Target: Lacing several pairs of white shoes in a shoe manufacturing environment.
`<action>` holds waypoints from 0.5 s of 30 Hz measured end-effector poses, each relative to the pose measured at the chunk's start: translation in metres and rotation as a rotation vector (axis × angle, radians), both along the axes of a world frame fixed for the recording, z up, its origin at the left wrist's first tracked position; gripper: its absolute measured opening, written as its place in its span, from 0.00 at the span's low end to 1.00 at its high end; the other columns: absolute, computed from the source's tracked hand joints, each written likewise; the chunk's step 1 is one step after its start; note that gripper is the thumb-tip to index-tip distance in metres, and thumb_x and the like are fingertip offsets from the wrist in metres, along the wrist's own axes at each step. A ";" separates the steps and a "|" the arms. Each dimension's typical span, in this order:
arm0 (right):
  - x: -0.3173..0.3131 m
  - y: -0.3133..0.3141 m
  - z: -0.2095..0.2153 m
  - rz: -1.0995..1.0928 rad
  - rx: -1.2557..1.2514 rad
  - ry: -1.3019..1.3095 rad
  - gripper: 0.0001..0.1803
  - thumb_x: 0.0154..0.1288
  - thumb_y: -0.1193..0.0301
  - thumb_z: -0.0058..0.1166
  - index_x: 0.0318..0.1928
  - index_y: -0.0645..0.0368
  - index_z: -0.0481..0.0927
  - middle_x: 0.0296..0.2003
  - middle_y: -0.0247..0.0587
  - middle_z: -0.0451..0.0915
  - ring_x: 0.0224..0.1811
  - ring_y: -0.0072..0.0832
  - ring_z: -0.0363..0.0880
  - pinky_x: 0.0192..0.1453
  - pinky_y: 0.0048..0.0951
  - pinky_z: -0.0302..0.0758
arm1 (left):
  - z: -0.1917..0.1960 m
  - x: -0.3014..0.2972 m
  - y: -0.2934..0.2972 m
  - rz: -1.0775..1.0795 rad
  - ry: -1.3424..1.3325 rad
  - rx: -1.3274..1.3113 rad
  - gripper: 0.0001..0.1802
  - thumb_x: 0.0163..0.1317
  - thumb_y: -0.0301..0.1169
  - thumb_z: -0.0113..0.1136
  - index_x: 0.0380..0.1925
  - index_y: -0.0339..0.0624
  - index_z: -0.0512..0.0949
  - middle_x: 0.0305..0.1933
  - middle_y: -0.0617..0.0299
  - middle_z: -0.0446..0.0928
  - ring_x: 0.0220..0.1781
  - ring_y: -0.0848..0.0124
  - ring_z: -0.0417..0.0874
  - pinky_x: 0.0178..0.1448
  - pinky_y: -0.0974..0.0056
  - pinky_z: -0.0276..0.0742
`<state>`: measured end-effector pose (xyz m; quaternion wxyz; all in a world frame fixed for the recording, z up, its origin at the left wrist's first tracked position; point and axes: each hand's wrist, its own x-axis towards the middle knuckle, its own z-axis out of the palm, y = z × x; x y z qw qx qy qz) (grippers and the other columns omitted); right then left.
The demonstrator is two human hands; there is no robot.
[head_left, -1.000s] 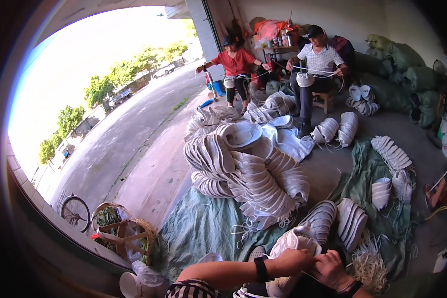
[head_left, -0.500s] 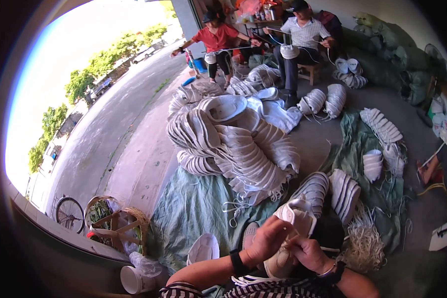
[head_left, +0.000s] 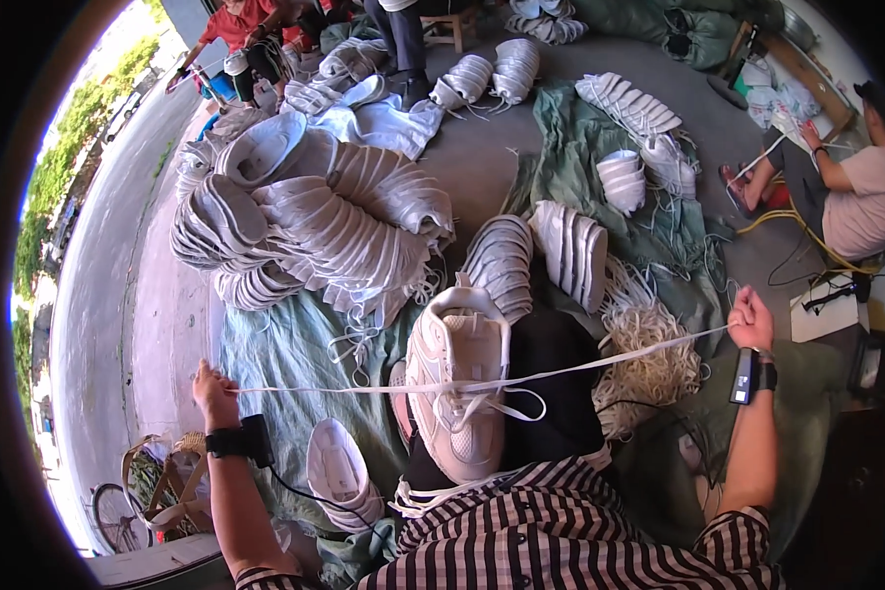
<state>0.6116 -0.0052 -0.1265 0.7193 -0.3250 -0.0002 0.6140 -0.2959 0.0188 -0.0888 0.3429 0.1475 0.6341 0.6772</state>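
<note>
A pale cream sneaker (head_left: 457,379) rests on my lap, its toe pointing toward me. A white shoelace (head_left: 600,362) stretches in a long line across the shoe's front, with a small loop hanging at the shoe's right side. Far out to the left, my left hand (head_left: 213,393) is closed on one end of the lace. My right hand (head_left: 750,320), raised at the far right, pinches the other end. Both arms are spread wide, and neither hand touches the shoe.
Nested shoe uppers (head_left: 354,226) form a large pile on green sheeting (head_left: 275,354) ahead. A heap of loose laces (head_left: 644,339) lies right of my lap. White uppers (head_left: 339,472) stand at my left. Several people sit around, one (head_left: 860,197) at the right.
My hands, earlier close together at the shoe, have moved far apart, drawing the lace out straight. The view has shifted, bringing more of the right side and the seated person there into sight.
</note>
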 end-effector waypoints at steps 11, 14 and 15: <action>-0.334 -0.002 0.085 0.882 0.297 -1.072 0.08 0.71 0.70 0.45 0.39 0.62 0.75 0.32 0.36 0.83 0.12 0.13 0.69 0.16 0.16 0.65 | 0.095 0.307 -0.052 -1.378 1.143 0.266 0.15 0.47 0.27 0.64 0.39 0.45 0.79 0.35 0.59 0.71 0.37 0.64 0.72 0.43 0.61 0.70; -0.353 -0.005 0.085 0.936 0.361 -1.306 0.07 0.70 0.73 0.44 0.41 0.63 0.74 0.30 0.36 0.82 0.14 0.17 0.73 0.19 0.20 0.69 | 0.088 0.318 -0.055 -1.281 1.560 0.164 0.13 0.45 0.29 0.67 0.34 0.48 0.80 0.35 0.60 0.69 0.38 0.60 0.71 0.43 0.60 0.70; -0.356 -0.005 0.074 0.806 0.478 -1.426 0.06 0.70 0.74 0.44 0.41 0.61 0.74 0.28 0.38 0.82 0.17 0.18 0.75 0.22 0.21 0.71 | 0.081 0.318 -0.053 -1.233 1.634 0.185 0.11 0.47 0.31 0.65 0.34 0.48 0.80 0.35 0.62 0.69 0.39 0.62 0.71 0.44 0.61 0.70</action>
